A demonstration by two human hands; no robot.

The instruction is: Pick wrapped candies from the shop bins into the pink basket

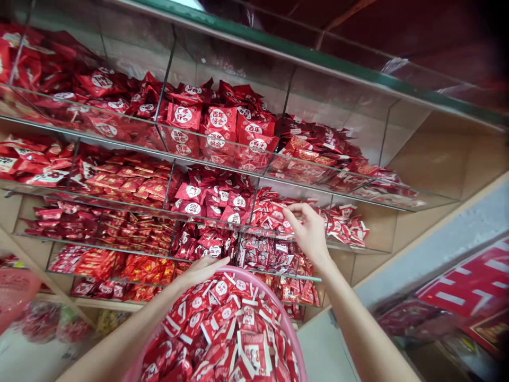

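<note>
A pink plastic basin point(292, 331) piled with small red-and-white packets point(230, 329) is in front of me at the bottom of the view. My left arm reaches along its left side, and my left hand point(207, 269) is at the far rim, fingers stretched along it and holding the basin. My right hand point(308, 231) reaches over a glass-fronted shelf bin. Its thumb and index finger come together at the small red-and-white packets point(270, 215) lying there. Whether a packet is between those fingertips is too small to tell.
Tiered shelves with glass fronts point(222, 159) and dividers hold several kinds of red packets. Larger round-label packets point(218, 119) fill the upper tier. Another pink container point(16, 292) stands at lower left. Red printed packaging point(469, 281) is at the right.
</note>
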